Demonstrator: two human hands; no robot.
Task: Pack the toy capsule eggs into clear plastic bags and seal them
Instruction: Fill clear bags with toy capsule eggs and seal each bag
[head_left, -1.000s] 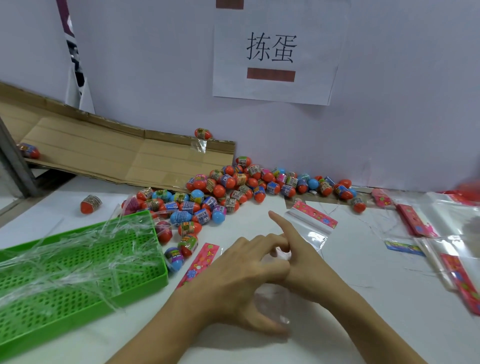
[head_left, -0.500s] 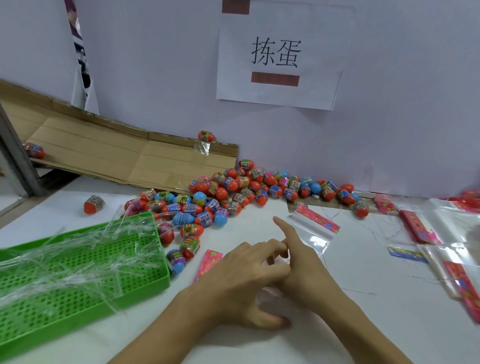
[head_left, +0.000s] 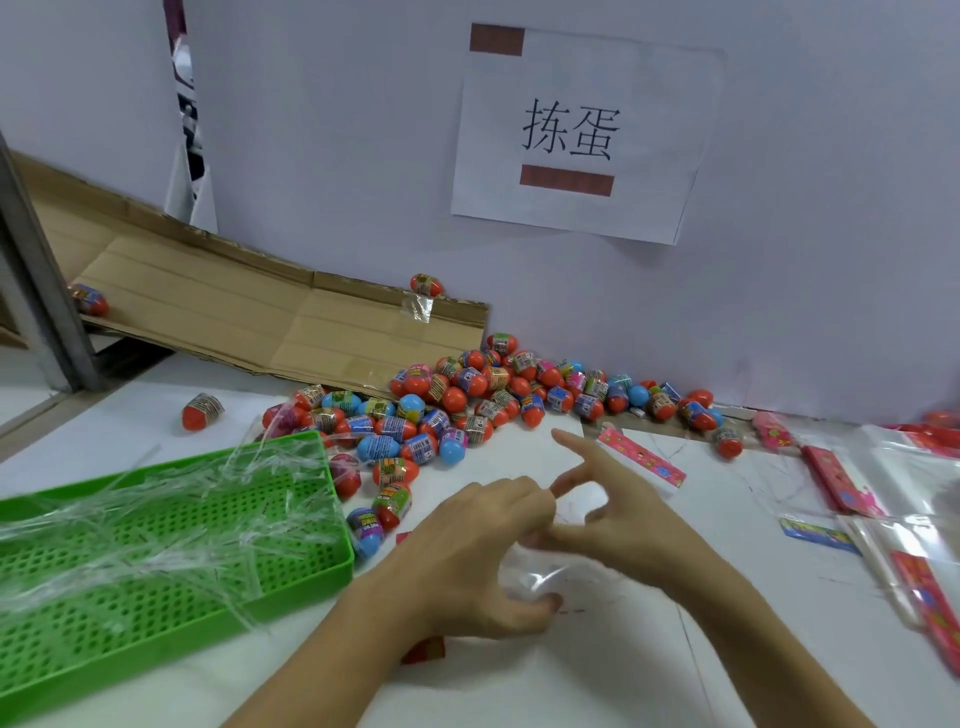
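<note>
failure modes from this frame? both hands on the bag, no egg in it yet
1. Both hands, left hand and right hand, work the clear plastic bag; the film is nearly invisible, so the opening may be missed.
2. The egg pile lies loose beside the green tray; a reach could roll eggs away.
3. Clear strips heaped in the tray could snag or be mistaken for bags.

tray (head_left: 171, 613) left | eggs (head_left: 467, 400) behind | bags (head_left: 904, 499) right
</note>
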